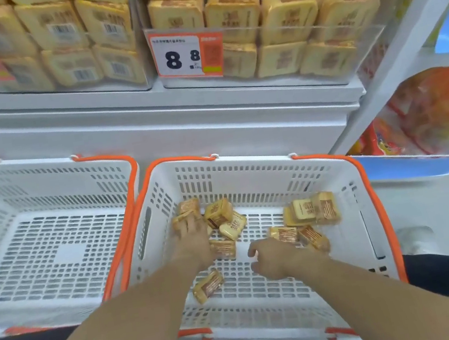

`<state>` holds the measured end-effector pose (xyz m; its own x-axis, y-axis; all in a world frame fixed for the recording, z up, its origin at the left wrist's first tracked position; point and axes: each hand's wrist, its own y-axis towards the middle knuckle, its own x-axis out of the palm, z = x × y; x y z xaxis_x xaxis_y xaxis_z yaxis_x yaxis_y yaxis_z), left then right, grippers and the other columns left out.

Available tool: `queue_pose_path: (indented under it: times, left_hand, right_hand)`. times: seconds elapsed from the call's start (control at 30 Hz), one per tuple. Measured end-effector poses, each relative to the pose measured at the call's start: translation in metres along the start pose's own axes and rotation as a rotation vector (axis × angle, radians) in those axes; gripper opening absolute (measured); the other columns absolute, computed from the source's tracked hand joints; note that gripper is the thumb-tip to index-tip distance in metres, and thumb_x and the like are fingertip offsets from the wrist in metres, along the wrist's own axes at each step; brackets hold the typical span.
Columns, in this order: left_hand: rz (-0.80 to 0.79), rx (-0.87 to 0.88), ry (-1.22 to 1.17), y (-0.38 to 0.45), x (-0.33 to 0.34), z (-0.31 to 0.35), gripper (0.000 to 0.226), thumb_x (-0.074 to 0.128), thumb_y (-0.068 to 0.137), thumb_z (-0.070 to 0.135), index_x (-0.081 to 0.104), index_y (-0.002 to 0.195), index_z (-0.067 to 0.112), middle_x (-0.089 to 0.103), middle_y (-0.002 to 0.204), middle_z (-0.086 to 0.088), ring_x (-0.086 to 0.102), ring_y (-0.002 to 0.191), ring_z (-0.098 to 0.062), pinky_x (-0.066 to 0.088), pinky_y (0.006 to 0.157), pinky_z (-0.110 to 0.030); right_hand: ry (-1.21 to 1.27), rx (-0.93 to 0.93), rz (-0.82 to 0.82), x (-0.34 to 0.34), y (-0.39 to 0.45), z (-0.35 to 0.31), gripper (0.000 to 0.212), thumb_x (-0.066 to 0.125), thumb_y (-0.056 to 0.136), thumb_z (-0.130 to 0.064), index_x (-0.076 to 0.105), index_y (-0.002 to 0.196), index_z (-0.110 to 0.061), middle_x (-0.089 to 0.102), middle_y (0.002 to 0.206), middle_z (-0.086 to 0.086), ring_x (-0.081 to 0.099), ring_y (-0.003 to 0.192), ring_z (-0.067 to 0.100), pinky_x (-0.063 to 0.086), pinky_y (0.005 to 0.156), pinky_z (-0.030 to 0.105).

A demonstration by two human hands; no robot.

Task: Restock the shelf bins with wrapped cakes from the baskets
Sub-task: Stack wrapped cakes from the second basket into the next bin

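On the white shelf (150, 117) up top, two clear plastic bins (275, 73) are full of yellow wrapped cakes (231, 16). Below, the white basket with orange handles (247, 172) holds a few loose cakes (309, 210). The left hand (191, 231) curls its fingers on one cake (187, 209); the right hand (275, 256) grips another (313, 239).

**Open basket floor between the hands, crowded bins above**

Between the left hand (191, 235) and the right hand (272, 259) the right basket (246, 166) shows bare slotted floor. Wrapped cakes (310, 210) cluster beyond both hands, and one lies near the left wrist. The basket's walls and orange handles (376, 204) hem both hands in. Left of the left hand, the left basket (54, 255) stands open. Above, the shelf bins (269, 30) are packed nearly to their clear fronts.
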<state>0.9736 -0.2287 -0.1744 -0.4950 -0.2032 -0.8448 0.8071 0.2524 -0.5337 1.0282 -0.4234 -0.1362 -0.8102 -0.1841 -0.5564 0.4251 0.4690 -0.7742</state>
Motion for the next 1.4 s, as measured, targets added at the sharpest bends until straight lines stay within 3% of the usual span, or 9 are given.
queue_pose_path:
  times: [0.13,0.27,0.4,0.7,0.87,0.93,1.1,1.27,1.4]
  left_hand:
    - [0.076,-0.034,-0.054,0.003,0.000,0.009,0.085,0.064,0.090,0.051,0.017,0.157,0.028,0.011,0.159,-0.022,0.010,0.149,-0.041,0.011,0.122,-0.052]
    - [0.066,-0.075,-0.051,0.019,0.014,-0.003,0.084,0.062,0.094,0.040,0.009,0.159,0.037,-0.011,0.164,-0.028,-0.006,0.152,-0.047,0.001,0.123,-0.053]
    - [0.169,-0.077,-0.021,0.027,0.015,-0.008,0.083,0.062,0.091,0.015,0.015,0.156,0.039,0.004,0.162,-0.027,0.008,0.150,-0.045,0.013,0.121,-0.055]
    - [0.205,-0.250,-0.331,0.035,0.009,-0.015,0.044,0.062,0.089,0.012,0.045,0.125,0.030,0.056,0.125,-0.010,0.048,0.124,-0.030,0.031,0.108,-0.043]
    - [0.170,-0.248,-1.294,0.019,-0.069,-0.009,0.050,0.074,0.088,0.000,0.043,0.121,0.021,0.067,0.111,-0.008,0.071,0.091,-0.026,0.062,0.072,-0.043]
    - [0.036,-0.163,-1.533,0.003,-0.118,-0.009,0.036,0.070,0.090,-0.003,0.052,0.121,0.005,0.070,0.114,-0.019,0.075,0.076,-0.024,0.061,0.055,-0.033]
    - [-0.267,0.187,-1.447,-0.036,-0.215,-0.019,0.015,0.062,0.096,0.006,0.068,0.105,-0.004,0.075,0.101,-0.018,0.071,0.090,-0.025,0.061,0.079,-0.033]
    - [-0.301,0.248,-1.257,-0.088,-0.276,-0.015,0.025,0.057,0.099,0.020,0.067,0.110,0.001,0.072,0.104,-0.017,0.069,0.078,-0.021,0.056,0.078,-0.036]
    - [-0.305,0.273,-1.316,-0.120,-0.278,-0.013,0.041,0.064,0.086,0.035,0.066,0.112,0.003,0.072,0.097,-0.023,0.070,0.073,-0.028,0.062,0.061,-0.036]
  right_hand:
    - [-0.022,-0.014,0.052,0.007,0.030,-0.014,0.048,0.052,0.102,-0.026,0.040,0.148,-0.025,0.034,0.145,0.017,0.044,0.130,0.038,0.043,0.101,0.044]
    - [-0.026,-0.077,0.023,0.020,0.055,-0.037,0.056,0.054,0.100,-0.025,0.036,0.152,-0.039,0.013,0.158,0.015,0.014,0.147,0.040,0.033,0.114,0.054]
    - [-0.181,-0.021,-0.013,0.043,0.075,-0.044,0.042,0.048,0.103,-0.040,0.057,0.137,-0.016,-0.011,0.167,0.013,-0.002,0.153,0.038,0.022,0.119,0.060]
    - [-0.171,0.015,-0.076,0.032,0.064,-0.030,0.044,0.055,0.098,-0.017,0.049,0.141,-0.017,0.032,0.148,0.015,0.033,0.134,0.035,0.043,0.099,0.048]
    - [0.006,0.002,-0.308,-0.009,0.018,-0.023,0.012,0.060,0.098,-0.021,0.057,0.110,-0.021,0.066,0.124,0.014,0.059,0.085,0.021,0.052,0.074,0.036]
    - [0.093,-0.009,-0.315,-0.035,-0.008,-0.021,0.016,0.059,0.101,-0.020,0.061,0.115,-0.011,0.067,0.124,0.011,0.066,0.093,0.024,0.058,0.085,0.036]
    - [0.216,-0.048,-0.040,-0.120,-0.077,-0.020,0.010,0.063,0.098,-0.010,0.060,0.101,-0.019,0.062,0.105,0.003,0.071,0.093,0.030,0.061,0.081,0.037]
    - [0.318,-0.185,0.118,-0.189,-0.153,-0.012,0.055,0.068,0.091,-0.008,0.048,0.134,-0.038,0.064,0.091,0.009,0.062,0.070,0.020,0.053,0.065,0.033]
    - [0.756,-0.343,0.285,-0.194,-0.184,0.002,0.042,0.081,0.077,-0.027,0.060,0.111,-0.013,0.068,0.088,0.011,0.062,0.076,0.020,0.044,0.062,0.031]
